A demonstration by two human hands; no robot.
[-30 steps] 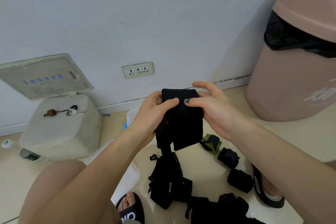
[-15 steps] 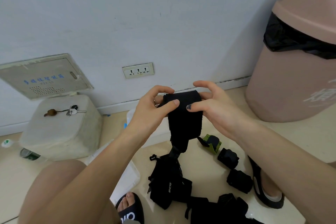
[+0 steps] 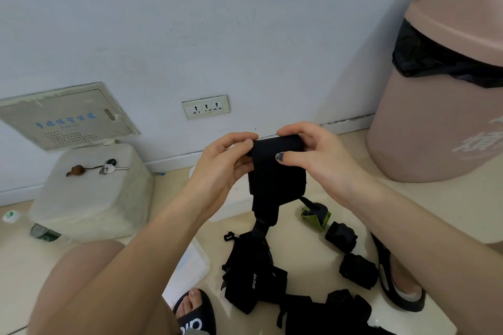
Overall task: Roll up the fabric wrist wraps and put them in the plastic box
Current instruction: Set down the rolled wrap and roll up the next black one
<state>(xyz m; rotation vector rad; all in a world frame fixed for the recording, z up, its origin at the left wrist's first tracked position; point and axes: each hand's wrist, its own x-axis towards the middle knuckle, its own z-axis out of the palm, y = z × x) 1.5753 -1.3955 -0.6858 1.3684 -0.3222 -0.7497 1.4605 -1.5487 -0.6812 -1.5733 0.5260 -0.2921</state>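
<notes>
Hands met at the centre of the frame: the left hand (image 3: 221, 166) and the right hand (image 3: 318, 156) each pinched an end of the rolled top of a black wrist wrap (image 3: 276, 171), fingers curled round it, its tail hanging down toward the floor (image 3: 313, 242). Below lay a loose pile of black wraps (image 3: 254, 277) and, at lower right, two rolled wraps (image 3: 349, 253). A translucent plastic box (image 3: 190, 266) sat at lower centre-left, partly hidden behind the left forearm.
</notes>
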